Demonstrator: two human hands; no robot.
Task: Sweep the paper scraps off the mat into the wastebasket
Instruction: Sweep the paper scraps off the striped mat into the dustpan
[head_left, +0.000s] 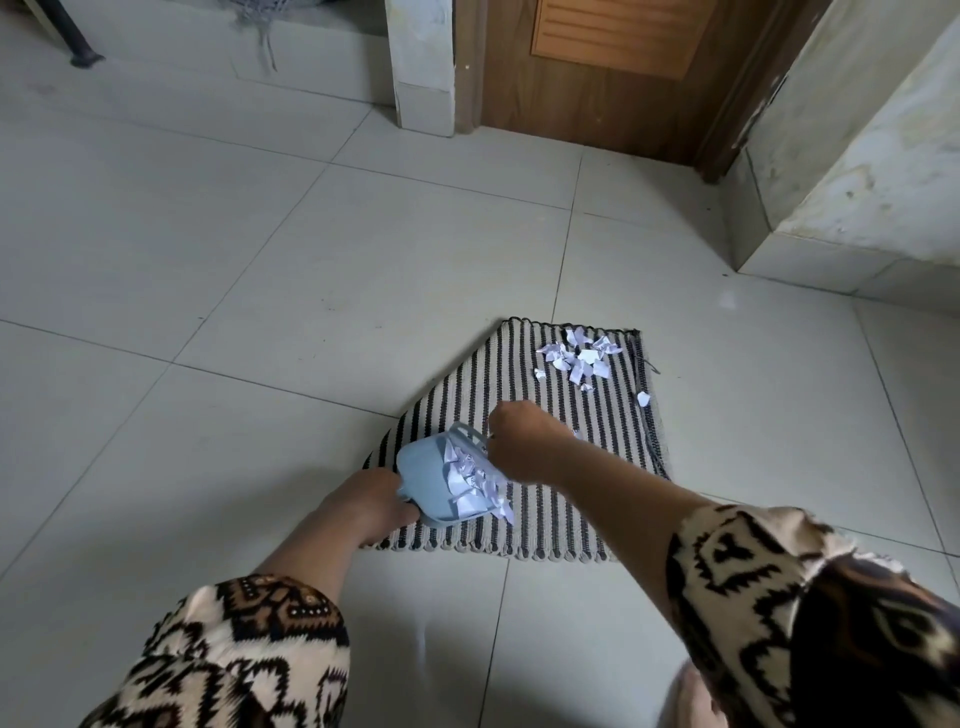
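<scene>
Scraps crowd the mouth of the wastebasket, tipped on the mat.
Left hand grips the wastebasket's base, arm outstretched. Right hand is curled at the rim, fingers hidden, grip unclear. A pile lies at the far corner.

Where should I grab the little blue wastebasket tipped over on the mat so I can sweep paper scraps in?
Grip the wastebasket by its closed bottom end, coming from the left, where the left hand holds it. It lies on its side on the mat with its mouth facing right toward the loose scraps, so that hold leaves the rim free.
</scene>
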